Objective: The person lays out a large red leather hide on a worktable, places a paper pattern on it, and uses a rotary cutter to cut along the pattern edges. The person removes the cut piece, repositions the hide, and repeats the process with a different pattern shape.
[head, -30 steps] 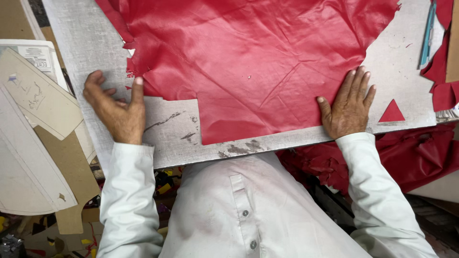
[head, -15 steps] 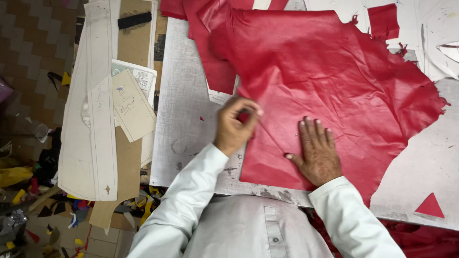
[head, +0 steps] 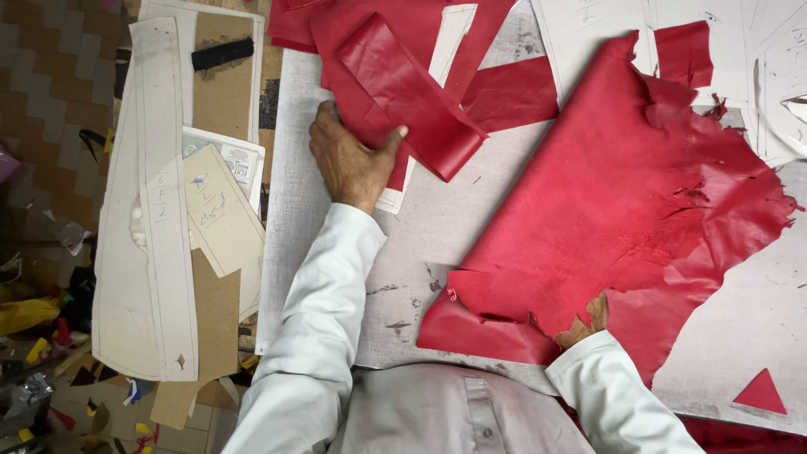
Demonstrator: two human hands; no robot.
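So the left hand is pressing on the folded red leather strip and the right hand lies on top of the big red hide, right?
Not quite. The head view shows the right hand tucked under the big red hide, mostly hidden. The left hand does press on the folded red leather strip.

Red leather hide (head: 622,210), red strip (head: 412,92), grey board (head: 437,227), white sleeves (head: 319,319)

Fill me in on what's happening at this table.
A person in a white shirt is handling red leather on a grey cutting board. The left hand rests flat on a pile of cut red pieces at the board's far end. The right hand is mostly hidden under the edge of a big red hide. Paper patterns lie alongside.
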